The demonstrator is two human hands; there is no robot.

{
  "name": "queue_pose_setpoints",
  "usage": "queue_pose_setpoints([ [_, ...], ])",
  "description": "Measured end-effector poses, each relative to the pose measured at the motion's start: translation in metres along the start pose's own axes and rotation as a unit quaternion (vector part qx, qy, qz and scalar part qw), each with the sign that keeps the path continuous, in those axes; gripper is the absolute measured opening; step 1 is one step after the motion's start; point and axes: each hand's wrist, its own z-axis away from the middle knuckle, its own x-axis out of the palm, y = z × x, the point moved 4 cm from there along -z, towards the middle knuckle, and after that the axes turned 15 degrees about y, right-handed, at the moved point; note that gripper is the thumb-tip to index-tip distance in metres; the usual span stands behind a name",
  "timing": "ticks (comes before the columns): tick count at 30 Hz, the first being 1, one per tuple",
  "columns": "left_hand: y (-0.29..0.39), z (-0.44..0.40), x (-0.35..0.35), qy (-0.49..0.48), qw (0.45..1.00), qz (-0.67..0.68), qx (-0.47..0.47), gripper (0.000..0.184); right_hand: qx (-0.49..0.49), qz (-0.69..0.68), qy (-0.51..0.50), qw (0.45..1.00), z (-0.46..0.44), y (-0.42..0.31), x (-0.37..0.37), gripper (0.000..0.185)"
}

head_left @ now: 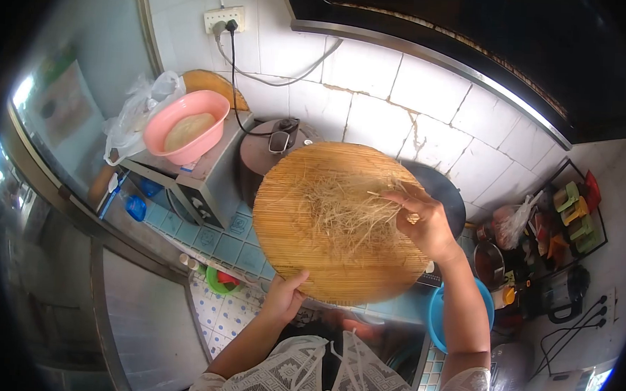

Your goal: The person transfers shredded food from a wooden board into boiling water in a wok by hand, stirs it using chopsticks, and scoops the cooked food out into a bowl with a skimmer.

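A round slatted tray [276,222], made of thin yellow-brown stalks, is held over the counter in front of me. My left hand [284,298] is closed on its near left edge, thumb on top. Across the middle of the tray lies a loose heap of dry, thin, straw-like strands [347,215]; their exact kind I cannot make out. Over the right side of the heap is my right hand [425,222], its fingers pinched on some of the strands.
A pink basin [186,152] with pale contents sits on a microwave [210,194] at left. Behind the tray are a lidded round cooker [255,153] and a dark pan [444,188]. A blue basin [437,319] stands at right, near a rack [598,228] of seasoning containers.
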Motion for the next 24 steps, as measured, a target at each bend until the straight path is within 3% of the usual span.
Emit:
queue_pose_setpoints([
  [5,-0.004,-0.007,0.003,0.006,1.0,0.01,0.01,0.036,0.022,-0.085,0.02,0.996,-0.016,-0.012,-0.02,0.049],
  [9,-0.006,-0.014,0.002,0.015,1.0,0.014,0.002,0.035,0.015,-0.044,-0.001,0.999,-0.018,0.003,-0.018,0.048],
  [11,-0.006,-0.013,0.002,0.024,1.0,0.011,0.006,0.035,0.08,-0.112,-0.007,0.991,-0.023,0.003,-0.028,0.048],
  [13,-0.006,-0.015,0.0,0.019,1.0,0.009,-0.008,0.035,0.119,-0.094,-0.034,0.988,-0.026,0.003,-0.038,0.047],
  [15,-0.007,-0.019,-0.004,0.017,1.0,0.007,0.006,0.035,0.12,-0.22,0.035,0.967,-0.031,0.002,-0.048,0.048],
  [20,-0.003,-0.019,-0.013,0.029,0.999,0.017,0.025,0.037,0.128,-0.247,0.11,0.954,-0.038,0.019,-0.081,0.041],
  [24,0.009,-0.011,-0.028,0.039,0.997,-0.006,0.064,0.043,0.144,-0.194,0.171,0.955,-0.04,0.065,-0.109,0.041],
])
